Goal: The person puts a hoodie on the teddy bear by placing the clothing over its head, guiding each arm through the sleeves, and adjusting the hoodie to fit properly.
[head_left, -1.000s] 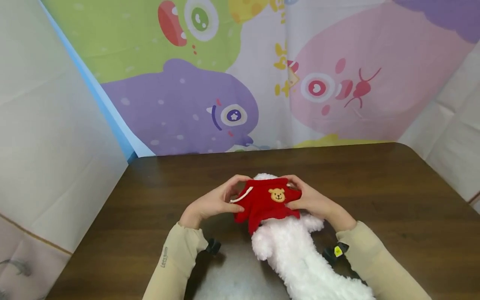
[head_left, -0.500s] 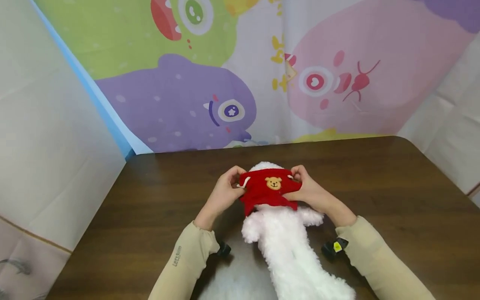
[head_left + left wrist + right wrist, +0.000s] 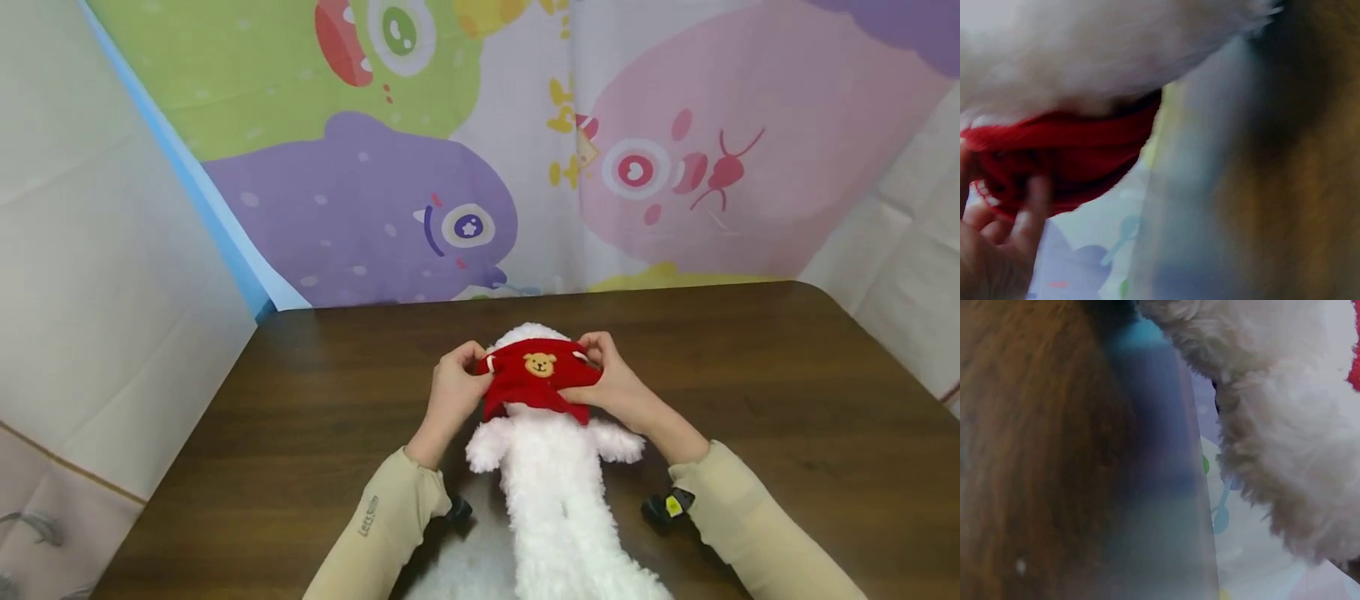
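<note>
A white fluffy plush toy (image 3: 555,475) lies lengthwise on the table, its stubby arms spread. Over its head sits a small red sweater (image 3: 525,387) with a bear patch and white drawstrings; the top of the head shows above it. My left hand (image 3: 456,392) pinches the sweater's left side. On the opposite side my right hand (image 3: 626,392) grips the fabric, thumb across the front. The left wrist view shows fingers (image 3: 1036,200) at the red cloth (image 3: 1097,147) under the plush. In the right wrist view, white fur (image 3: 1297,444) fills one side and the hand is out of sight.
The brown wooden table (image 3: 337,417) extends around the toy. A pale greyish patch (image 3: 465,567) shows on the table at the front. Behind the far edge hangs a cartoon-printed cloth (image 3: 360,217). Black wrist devices (image 3: 663,508) sit below the cuffs.
Both hands have drawn the sweater slightly farther up over the plush's head. The plush's lower body has swung left and now lies straighter. My left hand has moved inward and upward.
</note>
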